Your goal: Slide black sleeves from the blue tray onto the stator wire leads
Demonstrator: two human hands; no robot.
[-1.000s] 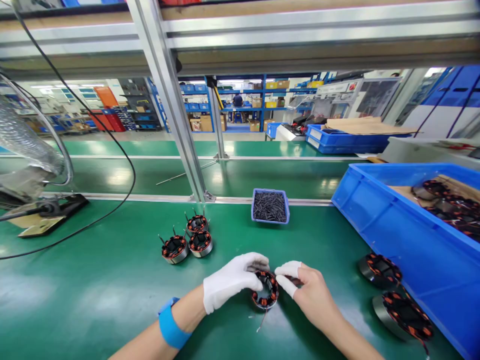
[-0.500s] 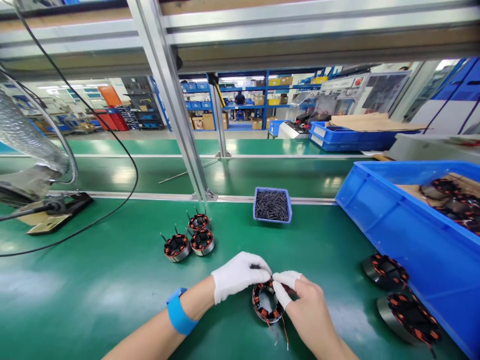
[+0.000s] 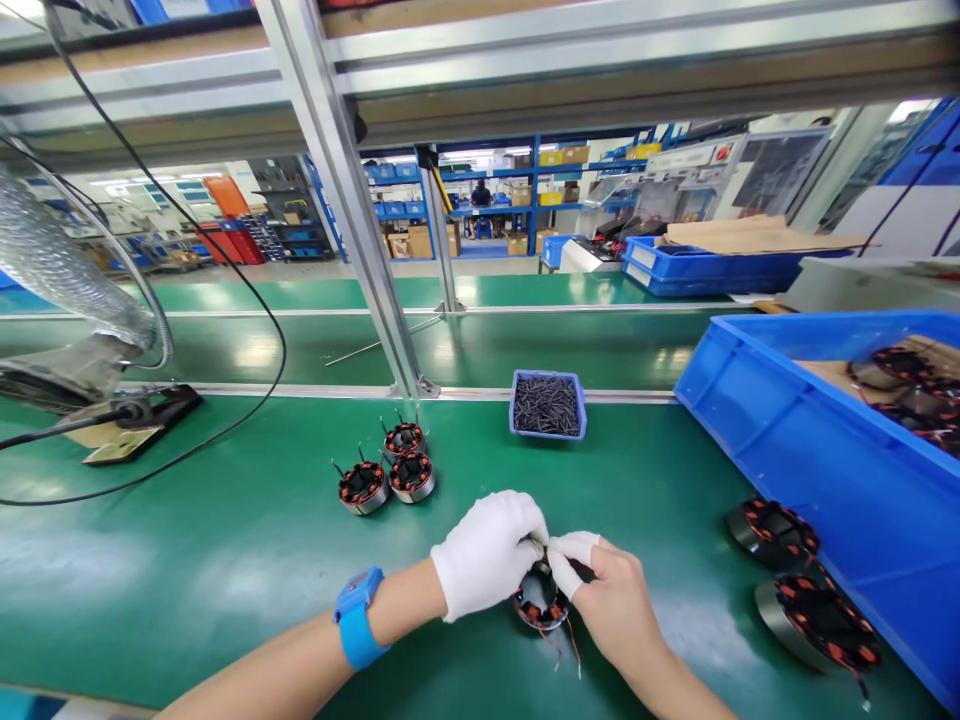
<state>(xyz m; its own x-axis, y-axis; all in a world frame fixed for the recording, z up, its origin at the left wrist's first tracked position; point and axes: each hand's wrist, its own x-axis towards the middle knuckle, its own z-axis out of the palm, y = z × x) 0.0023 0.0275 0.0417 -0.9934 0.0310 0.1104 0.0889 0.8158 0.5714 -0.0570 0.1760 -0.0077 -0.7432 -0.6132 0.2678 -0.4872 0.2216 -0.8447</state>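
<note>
A motor stator (image 3: 541,612), a ring with copper windings, lies on the green bench with loose wire ends trailing toward me. My left hand (image 3: 491,555), in a white glove, is closed, its curled fingers at the stator's far-left rim. White finger cots cover the thumb and finger of my right hand (image 3: 611,590), which pinches at the far-right rim. Both sets of fingertips meet over the far edge; whatever they pinch is hidden. Beyond them stands a small blue box (image 3: 548,436) of short black tubes. Three stators (image 3: 364,488) with black-sleeved upright leads stand to the left.
A large blue bin (image 3: 810,430) holding more stators is on the right, with two tilted stators (image 3: 817,620) beside it. A metal post (image 3: 367,220) rises from the bench's far edge. At left are a black cable (image 3: 281,350) and a foil duct (image 3: 67,260).
My left hand has curled its fingers more and turned its back upward over the stator, hiding more of it. My right hand keeps its pinch. The view has shifted slightly.
</note>
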